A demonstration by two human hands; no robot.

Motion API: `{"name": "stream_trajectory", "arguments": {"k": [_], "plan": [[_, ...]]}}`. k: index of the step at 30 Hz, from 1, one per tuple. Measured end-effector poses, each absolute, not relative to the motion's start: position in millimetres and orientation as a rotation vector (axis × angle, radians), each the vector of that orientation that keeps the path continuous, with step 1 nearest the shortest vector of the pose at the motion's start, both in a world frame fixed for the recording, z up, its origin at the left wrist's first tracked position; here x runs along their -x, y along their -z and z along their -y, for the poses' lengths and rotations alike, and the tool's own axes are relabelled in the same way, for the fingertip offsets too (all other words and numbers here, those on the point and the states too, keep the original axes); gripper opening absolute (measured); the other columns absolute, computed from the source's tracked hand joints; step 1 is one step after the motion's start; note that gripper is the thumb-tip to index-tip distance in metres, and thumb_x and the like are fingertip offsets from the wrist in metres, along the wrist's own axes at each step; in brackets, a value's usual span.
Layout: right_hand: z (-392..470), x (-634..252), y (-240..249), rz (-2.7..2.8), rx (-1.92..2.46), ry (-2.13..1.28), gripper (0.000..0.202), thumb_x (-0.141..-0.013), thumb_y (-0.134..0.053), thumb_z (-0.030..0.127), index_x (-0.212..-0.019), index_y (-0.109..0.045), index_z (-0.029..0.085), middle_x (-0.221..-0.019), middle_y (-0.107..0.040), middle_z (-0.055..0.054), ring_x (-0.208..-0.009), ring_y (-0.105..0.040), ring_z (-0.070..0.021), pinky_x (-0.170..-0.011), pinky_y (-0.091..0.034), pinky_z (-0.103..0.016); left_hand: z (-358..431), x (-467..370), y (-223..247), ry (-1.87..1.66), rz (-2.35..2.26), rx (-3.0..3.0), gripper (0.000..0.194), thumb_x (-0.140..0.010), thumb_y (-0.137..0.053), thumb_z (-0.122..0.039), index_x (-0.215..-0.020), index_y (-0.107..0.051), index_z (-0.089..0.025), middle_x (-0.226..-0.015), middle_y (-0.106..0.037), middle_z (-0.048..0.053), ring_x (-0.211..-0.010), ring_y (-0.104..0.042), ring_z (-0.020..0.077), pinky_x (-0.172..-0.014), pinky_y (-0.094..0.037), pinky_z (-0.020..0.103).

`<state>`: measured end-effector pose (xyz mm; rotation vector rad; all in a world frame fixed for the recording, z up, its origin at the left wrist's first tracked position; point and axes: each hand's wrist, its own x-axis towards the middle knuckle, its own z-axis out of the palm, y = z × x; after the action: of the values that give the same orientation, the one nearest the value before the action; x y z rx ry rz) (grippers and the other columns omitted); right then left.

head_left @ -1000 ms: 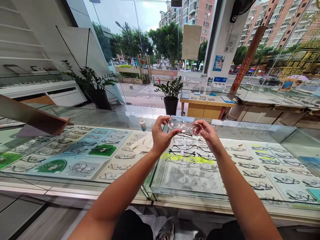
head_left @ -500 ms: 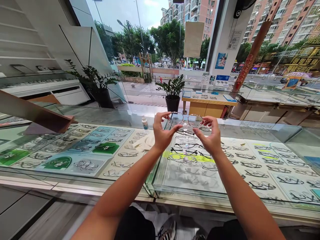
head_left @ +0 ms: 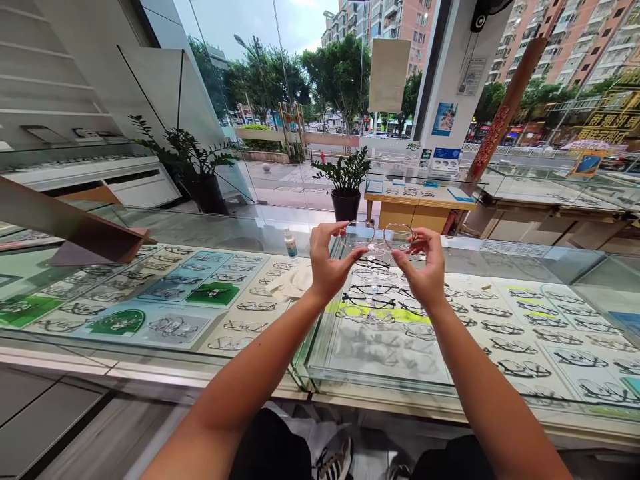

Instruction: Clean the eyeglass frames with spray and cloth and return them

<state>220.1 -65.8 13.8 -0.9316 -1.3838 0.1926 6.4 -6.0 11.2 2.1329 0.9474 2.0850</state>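
Between my two hands, above the glass counter, is a pair of thin-rimmed round eyeglasses (head_left: 373,235). My left hand (head_left: 330,261) pinches its left side with thumb and fingers. On the other side my right hand (head_left: 423,265) grips the right rim the same way. The lenses look clear, and the temples are mostly hidden by the fingers. Below the hands, more eyeglasses (head_left: 370,301) lie in rows in the glass display case (head_left: 380,381), some over a yellow-green strip (head_left: 407,316).
A small white bottle (head_left: 291,244) stands on the counter left of my left hand, near a pale cloth (head_left: 296,283). Beyond the counter are a potted plant (head_left: 345,175) and a wooden display table (head_left: 419,208). A brown slanted panel (head_left: 75,225) juts in from the left.
The eyeglasses have shifted slightly to the right and turned a little in my fingers. Both hands keep their hold; the view has barely moved.
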Motion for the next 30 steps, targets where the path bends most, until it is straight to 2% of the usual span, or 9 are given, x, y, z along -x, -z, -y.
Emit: {"name": "stream_trajectory", "arguments": {"k": [5,10,13,17,21,25,30], "plan": [[66,-218,-13,1.369,0.969,-0.103,0.047,-0.090,-0.084,0.053,-0.127,-0.063,0.032,-0.112,-0.068,-0.004,-0.091,-0.063,-0.0221,-0.089,-0.051,-0.042,6,-12,-6,-2.102,-0.972,-2.018,0.068,-0.084,-0.082,-0.072,-0.129,-0.066,-0.023,-0.110,-0.071,0.009,-0.101,-0.065,0.0258,-0.092,-0.049,0.042],[65,-217,-10,1.365,1.006,0.041,0.051,-0.090,-0.080,0.061,-0.127,-0.065,0.029,-0.110,-0.071,-0.004,-0.089,-0.065,-0.0231,-0.086,-0.056,-0.044,5,-13,-3,-2.152,-0.978,-2.009,0.066,-0.084,-0.082,-0.072,-0.123,-0.067,-0.021,-0.108,-0.074,0.008,-0.100,-0.067,0.0243,-0.091,-0.051,0.042],[66,-222,-31,1.420,1.007,0.177,0.051,-0.092,-0.077,0.064,-0.125,-0.065,0.028,-0.109,-0.073,-0.006,-0.088,-0.068,-0.0240,-0.085,-0.057,-0.045,3,-7,-24,-2.187,-0.928,-2.108,0.061,-0.085,-0.082,-0.070,-0.122,-0.069,-0.022,-0.111,-0.076,0.009,-0.105,-0.069,0.0255,-0.094,-0.053,0.043],[70,-231,-93,1.525,1.030,0.297,0.048,-0.092,-0.077,0.065,-0.121,-0.066,0.028,-0.110,-0.076,-0.007,-0.095,-0.072,-0.0264,-0.090,-0.059,-0.046,-4,2,-82,-2.126,-0.864,-2.250,0.059,-0.082,-0.086,-0.067,-0.120,-0.071,-0.024,-0.119,-0.078,0.009,-0.110,-0.072,0.0261,-0.093,-0.056,0.042],[80,-231,-142,1.527,1.139,0.259,0.048,-0.091,-0.078,0.065,-0.119,-0.068,0.027,-0.108,-0.079,-0.007,-0.090,-0.075,-0.0267,-0.080,-0.058,-0.043,-4,5,-133,-2.062,-0.892,-2.287,0.059,-0.080,-0.087,-0.068,-0.117,-0.072,-0.024,-0.115,-0.079,0.008,-0.103,-0.075,0.0247,-0.086,-0.057,0.039],[88,-226,-149,1.484,1.225,0.231,0.049,-0.093,-0.074,0.067,-0.120,-0.069,0.026,-0.109,-0.081,-0.008,-0.089,-0.077,-0.0279,-0.075,-0.057,-0.042,4,5,-146,-2.030,-0.939,-2.308,0.059,-0.080,-0.086,-0.071,-0.113,-0.072,-0.023,-0.112,-0.080,0.008,-0.096,-0.076,0.0238,-0.081,-0.057,0.038],[91,-227,-143,1.518,1.278,0.278,0.054,-0.093,-0.072,0.071,-0.123,-0.072,0.026,-0.110,-0.083,-0.009,-0.092,-0.078,-0.0304,-0.078,-0.057,-0.044,12,6,-139,-2.056,-0.944,-2.363,0.058,-0.081,-0.086,-0.069,-0.113,-0.072,-0.023,-0.108,-0.079,0.008,-0.094,-0.076,0.0239,-0.082,-0.059,0.039]]}}
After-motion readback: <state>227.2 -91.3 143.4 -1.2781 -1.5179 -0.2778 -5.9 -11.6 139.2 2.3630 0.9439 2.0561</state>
